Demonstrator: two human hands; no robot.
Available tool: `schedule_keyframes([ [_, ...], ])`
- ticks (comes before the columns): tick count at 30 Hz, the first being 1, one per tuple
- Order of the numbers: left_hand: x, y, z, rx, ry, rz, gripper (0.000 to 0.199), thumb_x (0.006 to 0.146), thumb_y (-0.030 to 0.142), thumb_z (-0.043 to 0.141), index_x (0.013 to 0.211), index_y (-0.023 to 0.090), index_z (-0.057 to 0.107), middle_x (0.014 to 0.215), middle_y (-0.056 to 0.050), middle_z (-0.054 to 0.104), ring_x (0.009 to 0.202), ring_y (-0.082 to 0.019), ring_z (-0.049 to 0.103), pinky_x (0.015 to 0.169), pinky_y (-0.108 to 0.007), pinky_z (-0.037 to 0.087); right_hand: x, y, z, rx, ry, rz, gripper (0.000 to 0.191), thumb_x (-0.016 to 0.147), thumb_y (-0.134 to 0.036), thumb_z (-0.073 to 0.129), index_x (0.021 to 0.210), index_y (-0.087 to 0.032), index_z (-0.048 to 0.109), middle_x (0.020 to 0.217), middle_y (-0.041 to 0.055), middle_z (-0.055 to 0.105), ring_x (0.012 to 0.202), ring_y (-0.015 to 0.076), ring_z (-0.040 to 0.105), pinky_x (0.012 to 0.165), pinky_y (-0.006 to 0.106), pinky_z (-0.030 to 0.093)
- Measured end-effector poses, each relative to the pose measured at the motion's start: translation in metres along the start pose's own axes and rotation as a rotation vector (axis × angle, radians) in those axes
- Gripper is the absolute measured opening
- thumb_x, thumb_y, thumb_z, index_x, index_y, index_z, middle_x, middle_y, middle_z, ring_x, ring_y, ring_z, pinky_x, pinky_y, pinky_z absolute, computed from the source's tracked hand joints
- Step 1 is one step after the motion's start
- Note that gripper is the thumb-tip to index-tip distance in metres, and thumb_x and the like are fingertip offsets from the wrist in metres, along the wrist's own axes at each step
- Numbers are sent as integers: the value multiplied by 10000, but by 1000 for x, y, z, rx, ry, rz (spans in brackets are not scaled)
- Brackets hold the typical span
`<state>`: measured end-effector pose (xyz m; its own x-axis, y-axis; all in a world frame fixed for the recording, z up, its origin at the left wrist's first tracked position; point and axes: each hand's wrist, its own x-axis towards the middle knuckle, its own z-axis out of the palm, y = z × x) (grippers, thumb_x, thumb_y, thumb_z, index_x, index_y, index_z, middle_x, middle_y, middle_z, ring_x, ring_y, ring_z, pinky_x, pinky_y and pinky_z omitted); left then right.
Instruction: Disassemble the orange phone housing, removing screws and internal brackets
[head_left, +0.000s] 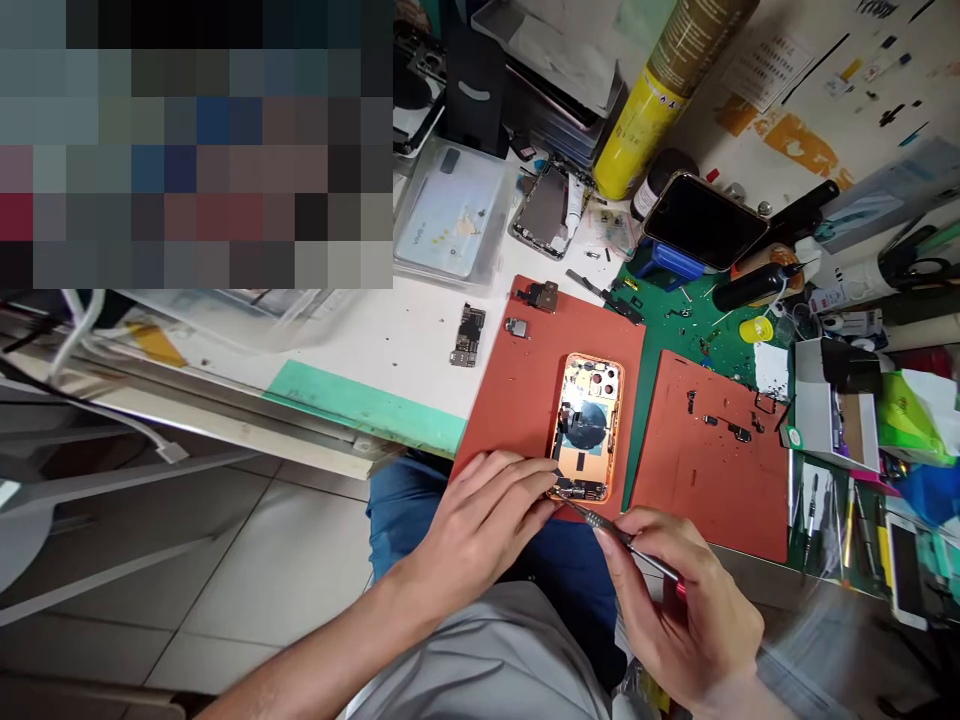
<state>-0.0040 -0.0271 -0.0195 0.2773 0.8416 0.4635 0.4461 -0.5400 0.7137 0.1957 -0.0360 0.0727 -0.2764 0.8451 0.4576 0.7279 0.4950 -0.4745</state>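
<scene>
An opened phone housing (594,460) with an orange frame lies on the reddish-brown mat (517,400), its inside facing up. My left hand (480,525) grips its lower left corner, with fingers together along the edge. In my right hand (682,590) is a slim pen-like metal tool (600,522) with a knurled grip and a red part near its rear. Its thin tip touches or nearly touches the bottom edge of the housing, close to my left fingertips; contact cannot be made out. Camera openings and a dark round coil (585,427) show inside the housing.
A circuit board (468,335) lies left of the mat, with a camera module (541,295) on its upper corner. A second mat (712,460) on the right carries small parts. Behind stand a propped phone (705,222) and a yellow can (637,130).
</scene>
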Motion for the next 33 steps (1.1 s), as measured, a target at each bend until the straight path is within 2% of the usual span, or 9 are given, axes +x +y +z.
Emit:
schedule_keyframes([
  [6, 1, -1, 1, -16, 20, -12, 333, 989, 63, 721, 1306, 138, 648, 1248, -101, 783, 1043, -215, 677, 891, -364, 539, 3, -4, 2, -100, -71, -6, 96, 1078, -194, 668, 1012, -198, 599, 844, -8, 776, 657, 79, 766, 696, 154, 623],
  [19, 5, 2, -2, 0, 30, -6, 260, 1014, 104, 697, 1262, 150, 639, 1207, -93, 799, 976, -211, 700, 832, -359, 548, 7, -5, 3, -138, -100, -35, 111, 1049, -165, 689, 1005, -215, 601, 846, 6, 790, 634, 108, 770, 637, 191, 593],
  [24, 4, 1, 0, -11, 32, -3, 287, 1000, 76, 704, 1269, 147, 631, 1214, -96, 793, 979, -213, 691, 833, -360, 532, 7, -6, 3, -169, -128, -51, 110, 1066, -162, 666, 1002, -213, 592, 860, 12, 787, 672, 106, 775, 664, 195, 585],
  [27, 0, 0, 2, -14, 29, -9, 323, 990, 45, 699, 1286, 154, 629, 1238, -96, 787, 1001, -216, 685, 843, -363, 520, 6, -5, -1, -168, -186, -74, 94, 1063, -137, 656, 1046, -210, 598, 909, 15, 787, 736, 113, 781, 681, 214, 575],
  [30, -1, -2, 2, -20, 13, -12, 344, 994, 26, 675, 1308, 155, 622, 1270, -100, 779, 1046, -221, 683, 875, -369, 520, 10, -2, -6, -173, -305, -133, 124, 1062, -118, 642, 1151, -198, 609, 996, 32, 787, 819, 131, 778, 723, 250, 573],
  [33, 1, -1, 0, -19, 11, -5, 306, 1025, 61, 649, 1314, 155, 612, 1257, -105, 784, 1039, -218, 693, 880, -366, 528, 19, -1, -9, -253, -379, -223, 166, 1063, -156, 670, 1216, -185, 610, 949, 21, 773, 768, 140, 749, 666, 288, 534],
])
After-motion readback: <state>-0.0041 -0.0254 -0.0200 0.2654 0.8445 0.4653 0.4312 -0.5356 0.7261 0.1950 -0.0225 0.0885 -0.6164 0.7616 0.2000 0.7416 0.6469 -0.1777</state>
